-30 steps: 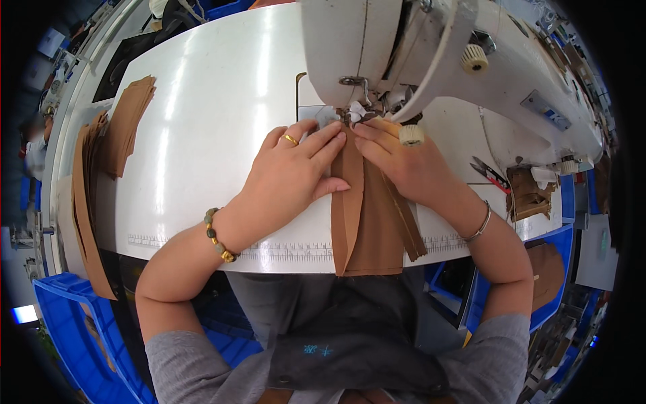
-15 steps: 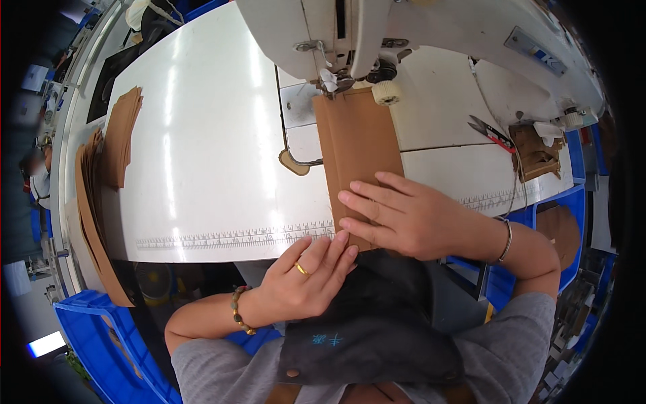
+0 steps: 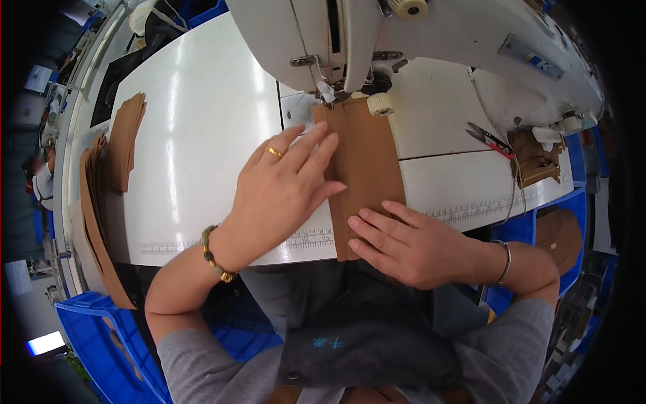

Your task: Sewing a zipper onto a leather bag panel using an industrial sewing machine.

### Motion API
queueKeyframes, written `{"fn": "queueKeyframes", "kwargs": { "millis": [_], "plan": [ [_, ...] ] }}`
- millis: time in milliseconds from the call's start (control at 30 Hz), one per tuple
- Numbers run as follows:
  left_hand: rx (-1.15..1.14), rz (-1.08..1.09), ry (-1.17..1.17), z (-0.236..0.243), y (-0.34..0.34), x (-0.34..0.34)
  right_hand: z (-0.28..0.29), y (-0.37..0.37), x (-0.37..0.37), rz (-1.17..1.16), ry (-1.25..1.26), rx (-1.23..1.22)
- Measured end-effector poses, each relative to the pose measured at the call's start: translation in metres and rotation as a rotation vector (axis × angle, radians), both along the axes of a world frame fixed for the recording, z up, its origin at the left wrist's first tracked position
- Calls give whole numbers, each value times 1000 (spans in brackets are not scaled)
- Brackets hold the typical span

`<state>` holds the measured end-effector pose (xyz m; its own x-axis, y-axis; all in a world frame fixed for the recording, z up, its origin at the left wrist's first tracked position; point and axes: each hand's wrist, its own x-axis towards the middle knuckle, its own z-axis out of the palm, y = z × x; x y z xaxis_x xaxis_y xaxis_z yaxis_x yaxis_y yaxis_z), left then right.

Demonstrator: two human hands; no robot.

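A long brown panel (image 3: pixel 369 151), leather-like, lies on the white sewing table with its far end at the needle area of the sewing machine (image 3: pixel 336 40). A folded strip runs along its left side. My left hand (image 3: pixel 289 168) is over the panel's left edge, just below the presser foot, fingers spread and pointing away from me; whether every fingertip touches is hard to tell. My right hand (image 3: pixel 397 242) rests flat on the panel's near right part, fingers stretched out. Neither hand grips anything.
Stacks of brown pieces (image 3: pixel 126 145) and longer brown strips (image 3: pixel 97 215) lie at the table's left edge. Thread snips (image 3: pixel 491 140) and a bundle of small brown pieces (image 3: pixel 535 158) sit on the right. Blue bins (image 3: pixel 111 337) stand below the table, and a ruler scale (image 3: pixel 471 207) runs along its front.
My left hand has moved forward from the panel's near end toward the presser foot, fingers spreading. My right hand has slid slightly toward me. The panel's near end now lies a little closer to me.
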<state>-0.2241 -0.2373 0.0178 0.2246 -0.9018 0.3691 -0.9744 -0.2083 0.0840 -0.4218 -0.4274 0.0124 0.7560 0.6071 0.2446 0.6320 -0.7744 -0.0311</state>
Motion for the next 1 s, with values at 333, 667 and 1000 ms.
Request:
{"fn": "queueKeyframes", "kwargs": {
  "millis": [333, 667, 1000],
  "plan": [
    [12, -16, 41, -16, -11, 17, 24, -17, 58, -38, -233, 165],
    [21, -5, 48, -17, -9, 17, -12, -28, 109, -161, -320, 162],
    [-26, 110, 106, -16, -9, 9, -26, -29, 101, -252, -179, 202]
  ]
}}
